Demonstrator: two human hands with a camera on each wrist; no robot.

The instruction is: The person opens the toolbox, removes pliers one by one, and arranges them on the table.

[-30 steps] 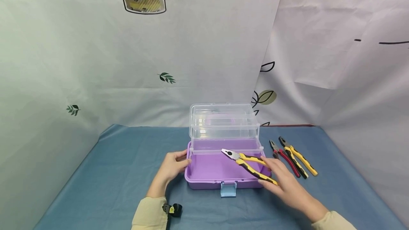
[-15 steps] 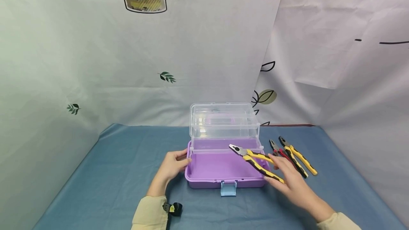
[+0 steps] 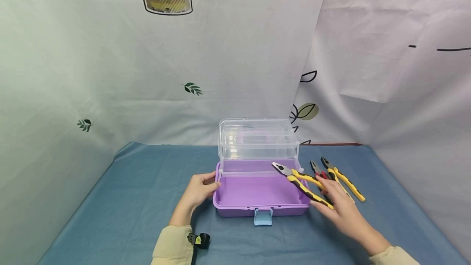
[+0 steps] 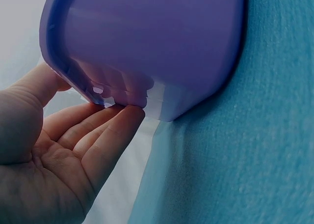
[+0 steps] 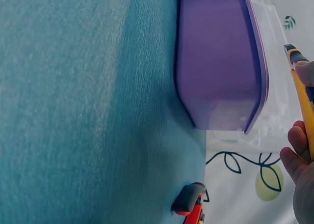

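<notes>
A purple toolbox (image 3: 239,212) stands on the table with its clear lid (image 3: 255,128) tilted up at the back and its blue latch (image 3: 263,218) hanging down in front. My left hand (image 3: 198,191) grips the left side wall, thumb over the rim; in the left wrist view the fingers (image 4: 108,150) lie against the wall's outer side. Combination pliers (image 3: 284,170) with yellow and black handles are in my right hand (image 3: 342,209), handles spread apart. Their head points left over the box's right part. The right wrist view catches only part of the pliers (image 5: 305,106), beside the box.
Right of the box lie red-handled pliers (image 3: 324,175), partly hidden behind my right hand, and a further yellow and black pair (image 3: 349,185). Blue cloth (image 3: 147,199) covers the table. A white printed curtain (image 3: 239,52) hangs behind it.
My right hand has moved right and slightly upward with the pliers, from over the middle of the box toward its right side. The left hand and the box have stayed put.
</notes>
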